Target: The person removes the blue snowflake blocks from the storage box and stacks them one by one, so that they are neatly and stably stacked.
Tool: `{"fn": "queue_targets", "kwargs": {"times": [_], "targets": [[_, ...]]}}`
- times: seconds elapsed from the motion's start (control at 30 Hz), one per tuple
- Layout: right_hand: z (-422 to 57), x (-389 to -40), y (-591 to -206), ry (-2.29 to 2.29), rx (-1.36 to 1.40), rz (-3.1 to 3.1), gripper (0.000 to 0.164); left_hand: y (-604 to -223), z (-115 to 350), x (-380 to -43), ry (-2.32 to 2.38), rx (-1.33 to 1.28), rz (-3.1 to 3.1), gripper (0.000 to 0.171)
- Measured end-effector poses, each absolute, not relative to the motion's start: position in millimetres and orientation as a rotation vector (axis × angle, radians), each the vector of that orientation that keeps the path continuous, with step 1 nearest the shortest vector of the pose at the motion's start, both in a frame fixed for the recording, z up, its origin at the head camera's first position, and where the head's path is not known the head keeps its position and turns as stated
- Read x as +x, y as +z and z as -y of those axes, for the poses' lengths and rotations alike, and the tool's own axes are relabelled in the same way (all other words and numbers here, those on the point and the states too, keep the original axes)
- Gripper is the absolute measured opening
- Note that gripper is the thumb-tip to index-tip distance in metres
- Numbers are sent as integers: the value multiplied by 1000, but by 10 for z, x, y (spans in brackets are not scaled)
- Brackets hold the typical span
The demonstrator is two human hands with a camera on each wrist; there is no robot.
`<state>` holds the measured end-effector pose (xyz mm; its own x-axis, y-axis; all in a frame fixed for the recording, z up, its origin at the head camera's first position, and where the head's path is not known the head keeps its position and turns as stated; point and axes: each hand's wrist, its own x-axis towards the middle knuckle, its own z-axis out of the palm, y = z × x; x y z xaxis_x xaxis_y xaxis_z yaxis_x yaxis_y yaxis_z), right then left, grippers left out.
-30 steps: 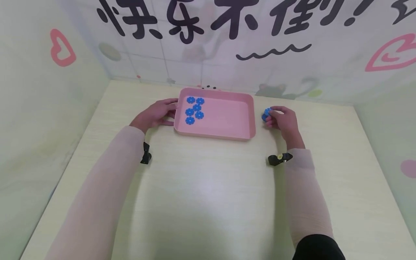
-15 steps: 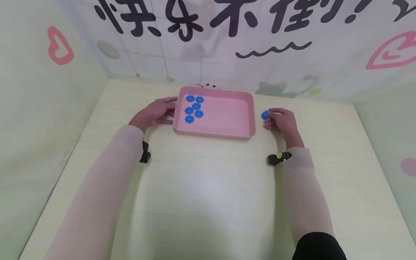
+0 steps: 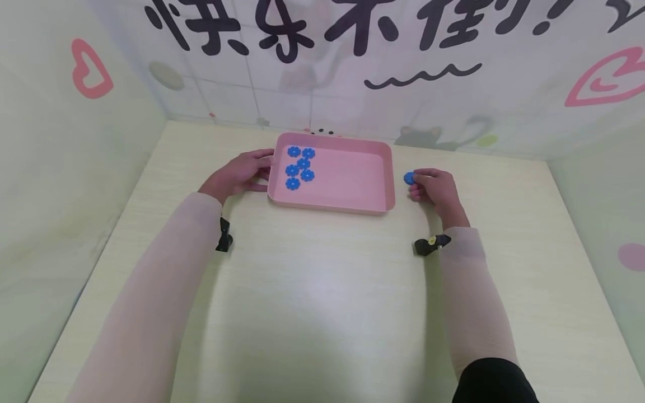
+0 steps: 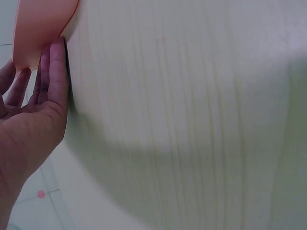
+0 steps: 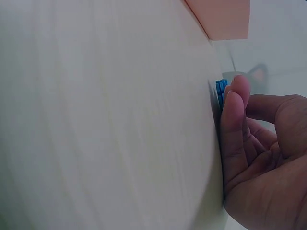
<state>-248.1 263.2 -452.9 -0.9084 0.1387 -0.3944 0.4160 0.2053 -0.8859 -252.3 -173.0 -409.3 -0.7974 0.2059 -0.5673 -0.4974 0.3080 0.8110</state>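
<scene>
Disc (image 3: 409,178), blue, probably light, stiff and smooth, suits the edge pinch the right hand (image 3: 437,190) gives it (left hand (image 3: 239,173) touches pink tray (image 3: 353,174), uncurled)

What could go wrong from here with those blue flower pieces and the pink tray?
The right hand has a blue flower piece at its fingertips, so it might slip onto the table. The left hand touches the pink tray, so a nudge could slide it. The six flower pieces inside sit close together and might shift if jolted.
</scene>
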Motion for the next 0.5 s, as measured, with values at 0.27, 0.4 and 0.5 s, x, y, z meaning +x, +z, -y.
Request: {"fn": "queue_targets", "kwargs": {"times": [0.27,0.4,0.5], "targets": [[-2639,-2488,-4537,-1758,544,-2252,42,-4086,1729,-2523,1532,-242,-1992,51],[-2644,-2488,-4534,-1746,546,-2263,42,-4087,1728,-2525,1532,-244,-1990,51],[-2642,-2494,-4537,-1727,546,-2277,42,-4090,1735,-2527,1534,-249,-1988,51]]}}
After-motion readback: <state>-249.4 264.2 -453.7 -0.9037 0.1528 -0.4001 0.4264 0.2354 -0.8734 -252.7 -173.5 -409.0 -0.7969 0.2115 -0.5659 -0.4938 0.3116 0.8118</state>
